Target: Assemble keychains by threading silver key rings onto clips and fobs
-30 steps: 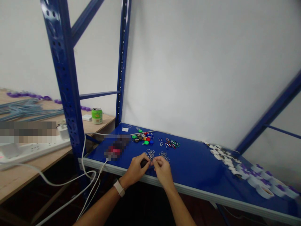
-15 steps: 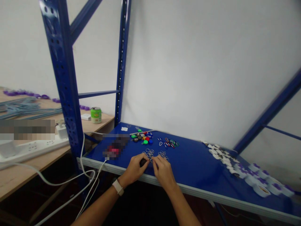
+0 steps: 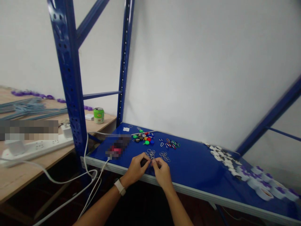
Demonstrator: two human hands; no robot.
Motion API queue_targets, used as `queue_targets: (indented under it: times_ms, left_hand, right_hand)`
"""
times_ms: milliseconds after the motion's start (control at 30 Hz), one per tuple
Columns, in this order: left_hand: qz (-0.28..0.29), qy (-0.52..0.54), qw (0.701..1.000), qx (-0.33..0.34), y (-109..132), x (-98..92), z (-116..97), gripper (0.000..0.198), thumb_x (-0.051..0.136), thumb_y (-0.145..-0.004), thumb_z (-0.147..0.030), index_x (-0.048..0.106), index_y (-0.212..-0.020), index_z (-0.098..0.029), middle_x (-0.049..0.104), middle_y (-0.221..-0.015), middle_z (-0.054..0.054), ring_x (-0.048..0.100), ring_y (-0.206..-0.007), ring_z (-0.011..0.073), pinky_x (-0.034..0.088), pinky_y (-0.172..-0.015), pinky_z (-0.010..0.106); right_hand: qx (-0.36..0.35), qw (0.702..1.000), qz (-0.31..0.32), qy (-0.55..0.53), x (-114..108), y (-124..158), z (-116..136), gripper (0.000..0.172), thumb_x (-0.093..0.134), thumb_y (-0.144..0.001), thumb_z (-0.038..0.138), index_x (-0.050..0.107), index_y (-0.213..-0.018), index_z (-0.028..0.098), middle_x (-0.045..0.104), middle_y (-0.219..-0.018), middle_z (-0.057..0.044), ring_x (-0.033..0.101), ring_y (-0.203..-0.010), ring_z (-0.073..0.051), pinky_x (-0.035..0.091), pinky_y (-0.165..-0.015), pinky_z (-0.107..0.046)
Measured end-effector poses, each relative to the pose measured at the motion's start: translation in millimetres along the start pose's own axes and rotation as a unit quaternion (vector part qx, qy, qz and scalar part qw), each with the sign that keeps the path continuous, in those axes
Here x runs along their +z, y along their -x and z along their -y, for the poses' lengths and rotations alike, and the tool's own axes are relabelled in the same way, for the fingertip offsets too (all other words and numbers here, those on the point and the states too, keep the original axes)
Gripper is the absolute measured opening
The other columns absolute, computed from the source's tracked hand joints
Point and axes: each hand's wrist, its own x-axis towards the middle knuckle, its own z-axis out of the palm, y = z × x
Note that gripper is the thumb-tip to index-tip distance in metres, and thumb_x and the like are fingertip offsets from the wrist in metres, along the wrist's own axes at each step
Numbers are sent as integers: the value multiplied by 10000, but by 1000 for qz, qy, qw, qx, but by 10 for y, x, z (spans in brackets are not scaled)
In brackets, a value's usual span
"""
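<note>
My left hand (image 3: 136, 168) is closed, with a small dark object (image 3: 143, 162) partly showing inside its curled fingers; its kind is hidden. Thumb and index finger of my right hand (image 3: 162, 172) are pinched together, nearly meeting the left fingertips. Between the fingertips a small metal key ring (image 3: 152, 159) shows faintly. Just beyond them lies a pile of silver key rings (image 3: 150, 153), with a second pile of key rings (image 3: 165, 156) to its right. Farther back are round badge reels (image 3: 147, 142) in several colours and small coloured carabiners (image 3: 173, 145).
The blue table (image 3: 192, 169) carries white pieces (image 3: 222, 155) and white-and-purple containers (image 3: 264, 193) at right. A blurred-out item (image 3: 117, 149) with a cable lies at left. Beside a blue rack post (image 3: 70, 81), a wooden table holds a power strip (image 3: 39, 146) and a green can (image 3: 98, 115).
My right hand has turned, its fingers drawing back from the right-hand ring pile into a pinch beside the left hand. The left hand stays nearly in place. The view has shifted slightly.
</note>
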Motion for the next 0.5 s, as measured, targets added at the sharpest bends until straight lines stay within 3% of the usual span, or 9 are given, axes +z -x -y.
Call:
queue_targets:
  times_ms: [167,267,333,400,500]
  left_hand:
    - [10,4,1000,-14,14,1,-23,113,568,-916,-208,645,-839,-175,679,-802,25,627,-755,165,447,-712,248]
    - [-1,6,1000,-21,21,-5,-27,110,558,-919,-192,639,-846,-174,674,-807,24,622,-760,166,443,-728,252]
    - [-10,7,1000,-24,29,-4,-20,101,555,-919,-180,629,-851,-172,669,-816,27,620,-768,167,442,-730,254]
    - [3,8,1000,-23,39,4,-12,89,560,-910,-161,623,-849,-171,666,-821,29,620,-780,169,443,-740,255]
    - [26,-3,1000,-16,53,16,-12,78,563,-898,-130,615,-857,-172,669,-859,33,619,-824,175,442,-783,262]
  right_hand:
    - [-9,999,-34,-37,57,-22,-42,377,472,-925,523,583,-777,195,674,-675,-50,630,-627,-210,455,-621,-286]
    - [-80,994,3,79,-40,-85,-22,330,407,-989,412,575,-806,195,677,-695,-44,633,-667,-205,433,-660,-283]
    - [-155,959,46,231,-155,-147,24,268,402,-995,272,597,-829,191,696,-763,-56,632,-726,-212,409,-726,-306]
    - [-240,896,101,359,-270,-207,97,232,426,-954,144,634,-858,181,705,-800,-76,637,-801,-230,385,-805,-343]
    - [-284,830,160,453,-391,-263,250,239,474,-885,55,674,-960,163,720,-879,-115,630,-901,-270,347,-902,-407]
